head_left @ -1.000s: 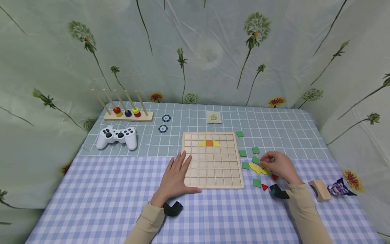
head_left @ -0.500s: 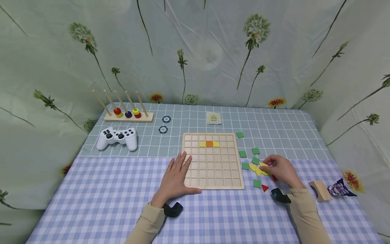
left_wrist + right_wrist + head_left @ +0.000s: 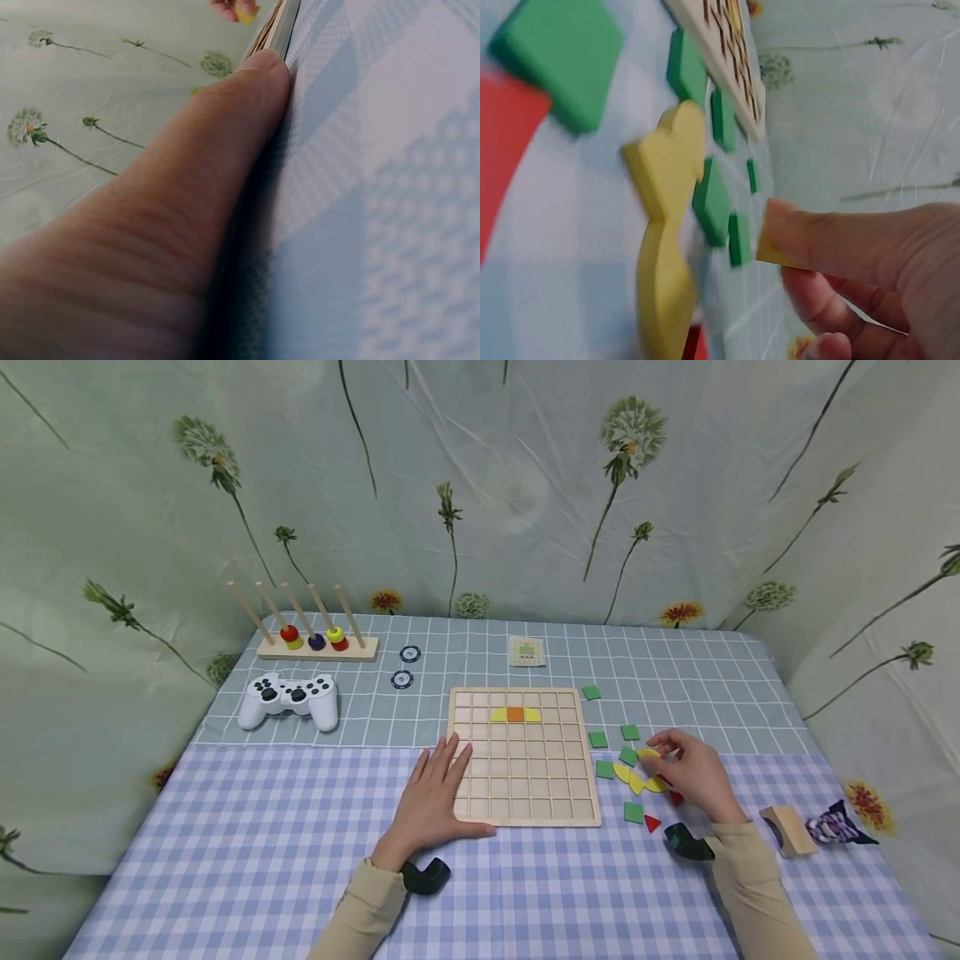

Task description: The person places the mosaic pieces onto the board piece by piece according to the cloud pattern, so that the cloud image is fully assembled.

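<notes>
Pinching a yellow piece (image 3: 769,253) between thumb and fingertips, the right hand (image 3: 693,774) is holding it clear of the cloth (image 3: 555,897). Other yellow pieces (image 3: 636,783) are lying just below those fingers, green squares (image 3: 633,812) are sitting to their left, and a red triangle (image 3: 652,822) is lying nearer the person. The left hand (image 3: 429,803), fingers spreading wide, is resting at the board (image 3: 555,768), where an orange square (image 3: 515,714) is sitting beyond the fingertips.
</notes>
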A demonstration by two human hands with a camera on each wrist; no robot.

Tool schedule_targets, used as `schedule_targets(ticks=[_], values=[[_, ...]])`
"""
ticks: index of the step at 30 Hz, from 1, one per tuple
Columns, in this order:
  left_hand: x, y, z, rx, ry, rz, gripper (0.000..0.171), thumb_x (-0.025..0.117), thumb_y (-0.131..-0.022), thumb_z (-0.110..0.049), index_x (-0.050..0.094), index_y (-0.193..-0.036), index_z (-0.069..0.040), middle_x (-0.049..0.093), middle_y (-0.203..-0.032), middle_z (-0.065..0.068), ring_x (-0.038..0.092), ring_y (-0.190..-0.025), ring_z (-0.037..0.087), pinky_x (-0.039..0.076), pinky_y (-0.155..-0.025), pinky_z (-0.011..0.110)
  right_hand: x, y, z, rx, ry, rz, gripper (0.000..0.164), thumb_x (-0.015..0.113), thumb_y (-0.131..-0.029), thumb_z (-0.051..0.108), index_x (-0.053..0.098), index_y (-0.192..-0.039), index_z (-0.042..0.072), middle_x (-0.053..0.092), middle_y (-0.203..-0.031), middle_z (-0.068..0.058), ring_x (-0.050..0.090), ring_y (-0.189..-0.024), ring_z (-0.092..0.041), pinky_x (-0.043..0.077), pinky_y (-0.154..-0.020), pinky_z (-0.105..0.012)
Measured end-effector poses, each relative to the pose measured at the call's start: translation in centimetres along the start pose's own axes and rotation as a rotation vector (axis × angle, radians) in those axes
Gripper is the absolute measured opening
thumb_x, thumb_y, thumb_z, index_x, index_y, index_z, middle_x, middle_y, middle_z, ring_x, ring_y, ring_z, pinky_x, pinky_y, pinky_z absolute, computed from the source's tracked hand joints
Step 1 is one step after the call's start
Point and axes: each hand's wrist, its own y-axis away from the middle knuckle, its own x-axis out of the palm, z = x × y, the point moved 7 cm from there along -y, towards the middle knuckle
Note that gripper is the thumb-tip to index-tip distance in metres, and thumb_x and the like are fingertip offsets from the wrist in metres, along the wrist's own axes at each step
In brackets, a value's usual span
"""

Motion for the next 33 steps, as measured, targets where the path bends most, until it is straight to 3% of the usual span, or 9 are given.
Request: schedule_targets(ticks=[5,15,23,33], values=[[0.1,0.0,0.1,-0.006,0.006,0.008,0.123,0.058,-0.062,-0.084,0.018,-0.153,-0.011,0.007,-0.158,0.01,0.0,-0.144,0.023,0.0,-0.114,0.039,0.6,-0.9,2.2,-0.069,-0.034,-0.038,0.019,0.078,-0.079,0.017,0.064,-0.084,0.006,0.059,-0.076,-0.003,0.044,-0.059,-0.018,0.036,-0.045,-0.03],[-0.2,0.0,-0.1,0.0,0.016,-0.005,0.123,0.06,-0.061,-0.083,0.02,-0.152,-0.01,0.009,-0.158,0.011,0.002,-0.143,0.024,0.001,-0.115,0.039,4.6,-3.5,8.4,-0.229,-0.109,0.074,0.018,0.08,-0.077,0.014,0.063,-0.075,0.013,0.057,-0.069,0.002,0.041,-0.052,-0.015,0.033,-0.047,-0.028],[-0.2,0.0,-0.3,-0.005,0.001,0.007,0.123,0.058,-0.062,-0.084,0.02,-0.152,-0.011,0.009,-0.158,0.011,0.002,-0.143,0.025,0.003,-0.115,0.041,7.7,-4.5,12.7,-0.298,-0.137,0.118,0.006,0.077,-0.08,0.011,0.071,-0.081,0.008,0.063,-0.074,0.002,0.045,-0.054,-0.012,0.036,-0.049,-0.027],[-0.1,-0.1,-0.1,-0.003,0.004,0.001,0.123,0.058,-0.062,-0.084,0.019,-0.152,-0.011,0.008,-0.158,0.011,0.002,-0.143,0.024,0.001,-0.115,0.04,11.1,-5.4,15.5,-0.323,-0.159,0.186,0.004,0.074,-0.081,0.014,0.071,-0.083,0.012,0.066,-0.081,0.003,0.051,-0.063,-0.012,0.042,-0.056,-0.027]])
